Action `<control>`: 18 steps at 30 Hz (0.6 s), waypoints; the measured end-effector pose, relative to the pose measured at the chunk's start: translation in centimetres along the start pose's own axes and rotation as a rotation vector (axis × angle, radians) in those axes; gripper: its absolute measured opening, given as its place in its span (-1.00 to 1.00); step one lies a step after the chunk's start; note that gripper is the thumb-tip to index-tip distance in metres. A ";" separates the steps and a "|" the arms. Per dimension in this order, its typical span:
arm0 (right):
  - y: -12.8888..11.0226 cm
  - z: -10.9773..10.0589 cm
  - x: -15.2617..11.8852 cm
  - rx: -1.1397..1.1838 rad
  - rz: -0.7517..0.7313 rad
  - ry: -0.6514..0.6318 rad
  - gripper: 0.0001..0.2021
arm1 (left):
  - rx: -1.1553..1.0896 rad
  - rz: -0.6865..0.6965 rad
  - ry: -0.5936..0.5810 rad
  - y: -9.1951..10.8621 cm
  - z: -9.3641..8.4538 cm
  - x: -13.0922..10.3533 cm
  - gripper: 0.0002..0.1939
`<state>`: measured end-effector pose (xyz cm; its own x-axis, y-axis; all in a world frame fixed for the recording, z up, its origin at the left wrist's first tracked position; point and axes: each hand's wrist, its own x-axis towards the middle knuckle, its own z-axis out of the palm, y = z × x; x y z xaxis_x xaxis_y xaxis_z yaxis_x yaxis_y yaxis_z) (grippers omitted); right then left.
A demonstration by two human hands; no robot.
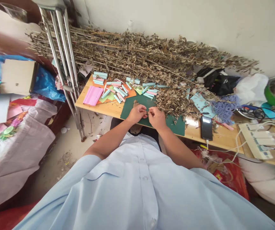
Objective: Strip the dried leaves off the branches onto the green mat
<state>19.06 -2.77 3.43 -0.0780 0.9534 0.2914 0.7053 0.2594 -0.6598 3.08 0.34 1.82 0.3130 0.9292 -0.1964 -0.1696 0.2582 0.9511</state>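
While left hand [137, 114], right hand [156, 118] meet over mat [147, 101], can't tell fingers' [142, 108] hold | rolls [106, 93] seem done, mat's left | leaves [169, 100] remain, right

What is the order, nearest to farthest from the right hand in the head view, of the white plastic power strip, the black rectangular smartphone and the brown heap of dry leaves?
1. Brown heap of dry leaves: just beyond the right hand, to its right.
2. Black rectangular smartphone: farther right, past the leaves.
3. White plastic power strip: farthest right of the three.
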 end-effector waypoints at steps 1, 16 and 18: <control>-0.1 -0.1 0.0 -0.048 -0.028 -0.014 -0.79 | 0.017 0.008 0.003 -0.2 0.0 0.0 -0.78; -0.1 -0.4 0.1 -0.083 -0.004 -0.043 -0.77 | 0.053 0.023 0.003 -0.7 0.0 0.1 -0.71; -0.2 -0.5 0.1 -0.106 -0.030 -0.068 -0.76 | 0.074 0.030 0.008 -0.7 0.0 0.1 -0.70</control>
<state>19.25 -2.84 3.92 -0.1454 0.9546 0.2599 0.7719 0.2738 -0.5738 3.25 0.19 1.12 0.3016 0.9384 -0.1689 -0.1097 0.2102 0.9715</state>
